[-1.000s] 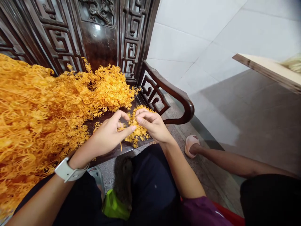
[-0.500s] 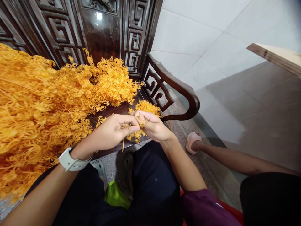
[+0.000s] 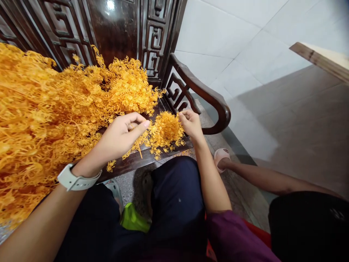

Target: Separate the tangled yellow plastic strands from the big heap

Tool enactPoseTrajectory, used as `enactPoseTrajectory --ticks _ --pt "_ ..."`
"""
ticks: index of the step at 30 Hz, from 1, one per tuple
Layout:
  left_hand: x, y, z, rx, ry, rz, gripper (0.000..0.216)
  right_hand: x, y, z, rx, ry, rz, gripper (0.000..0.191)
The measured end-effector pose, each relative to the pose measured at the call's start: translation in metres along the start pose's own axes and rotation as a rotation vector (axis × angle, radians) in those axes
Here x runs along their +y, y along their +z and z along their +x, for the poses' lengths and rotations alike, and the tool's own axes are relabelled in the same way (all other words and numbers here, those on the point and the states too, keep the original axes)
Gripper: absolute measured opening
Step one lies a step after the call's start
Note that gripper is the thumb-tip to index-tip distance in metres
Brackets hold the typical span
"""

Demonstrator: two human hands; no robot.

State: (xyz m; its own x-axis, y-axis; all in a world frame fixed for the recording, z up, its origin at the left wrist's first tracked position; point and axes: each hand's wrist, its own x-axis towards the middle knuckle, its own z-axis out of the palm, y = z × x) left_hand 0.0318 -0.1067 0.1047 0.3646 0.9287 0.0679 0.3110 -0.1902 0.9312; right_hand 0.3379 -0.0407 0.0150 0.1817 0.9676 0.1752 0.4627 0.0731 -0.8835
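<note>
A: What does the setting look like?

B: Pale tiled wall point(image 3: 218, 29) to the right, and a dark, glossy wooden counter point(image 3: 129, 165), which is really a bench seat with a fretwork back point(image 3: 114, 40) and a curling armrest point(image 3: 208, 94).

A: And where is the orange material?

B: Most of it lies in a large heap point(image 3: 54, 120) across the left of the seat. A small heap point(image 3: 167, 133) sits between the hands, near the armrest.

A: What are the hands doing?

B: The left hand point(image 3: 120, 134) is curled, its fingers apparently grasping a thin stem point(image 3: 139, 150) that pokes out below. The right hand point(image 3: 192, 125) has its fingers bunched at the far-right edge of the small heap; whether they pinch a sprig there is too hidden to say.

A: Which step would that be?

B: Judging by the pose, picking at the small heap while a stem is kept in the other hand. The next move seems to call for a light fingertip pinch that parts one sprig from its neighbours.

A: Why light?

B: The sprigs are frilly, with splayed, star-like tips on wiry stalks, and probably snag on each other. The stem looks smooth, slender and nearly straight; the wood beneath is hard and polished.
</note>
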Motion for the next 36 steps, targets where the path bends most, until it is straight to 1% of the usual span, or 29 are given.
enactPoseTrajectory --ticks 3,5,8,10,12,13,14,17,19,21,23,25,28,30,32,34,36 --pt "0.002 0.000 0.001 0.015 -0.021 0.013 0.022 0.015 -0.002 0.005 -0.054 0.019 -0.058 0.011" --pt "0.002 0.001 0.001 0.009 -0.013 0.010 0.023 0.020 -0.001 0.005 -0.076 0.019 -0.058 0.012" --pt "0.002 0.002 0.001 -0.003 -0.002 -0.001 0.024 0.020 -0.002 0.004 -0.066 0.024 -0.065 0.017" --pt "0.000 0.003 0.001 -0.001 -0.002 -0.003 0.024 0.014 -0.002 0.002 -0.028 0.004 -0.061 0.017" --pt "-0.002 0.003 0.001 0.002 0.012 -0.007 0.024 -0.001 -0.001 -0.005 0.002 -0.052 -0.003 0.016" --pt "-0.003 0.003 0.001 0.000 0.027 -0.010 0.024 -0.011 0.000 -0.011 -0.005 -0.089 0.047 0.017" --pt "-0.004 0.004 0.002 -0.004 0.044 -0.012 0.024 -0.024 0.002 -0.018 -0.040 -0.127 0.105 0.021" --pt "-0.007 0.005 0.002 -0.023 0.086 -0.015 0.027 -0.063 0.009 -0.044 -0.253 -0.224 0.242 0.032" --pt "-0.008 0.006 0.002 -0.035 0.100 -0.025 0.029 -0.083 0.015 -0.059 -0.363 -0.288 0.303 0.030" --pt "-0.009 0.006 0.002 -0.034 0.116 -0.049 0.029 -0.095 0.021 -0.069 -0.425 -0.308 0.345 0.024" --pt "-0.010 0.006 0.002 -0.002 0.122 -0.064 0.027 -0.100 0.026 -0.072 -0.435 -0.294 0.390 0.022" --pt "-0.009 0.006 0.002 0.024 0.111 -0.055 0.027 -0.102 0.029 -0.072 -0.411 -0.271 0.440 0.023" --pt "-0.004 0.007 0.000 -0.010 0.091 -0.016 0.031 -0.103 0.031 -0.071 -0.401 -0.230 0.509 0.026" --pt "0.000 0.007 -0.001 -0.029 0.107 0.014 0.032 -0.104 0.031 -0.071 -0.441 -0.180 0.565 0.028" --pt "0.002 0.007 -0.002 -0.019 0.134 0.046 0.030 -0.105 0.033 -0.073 -0.484 -0.114 0.633 0.027" --pt "0.002 0.007 -0.003 0.003 0.142 0.066 0.027 -0.106 0.036 -0.075 -0.481 -0.063 0.677 0.026" --pt "0.001 0.006 -0.002 0.020 0.139 0.061 0.027 -0.107 0.038 -0.076 -0.452 -0.025 0.695 0.029"
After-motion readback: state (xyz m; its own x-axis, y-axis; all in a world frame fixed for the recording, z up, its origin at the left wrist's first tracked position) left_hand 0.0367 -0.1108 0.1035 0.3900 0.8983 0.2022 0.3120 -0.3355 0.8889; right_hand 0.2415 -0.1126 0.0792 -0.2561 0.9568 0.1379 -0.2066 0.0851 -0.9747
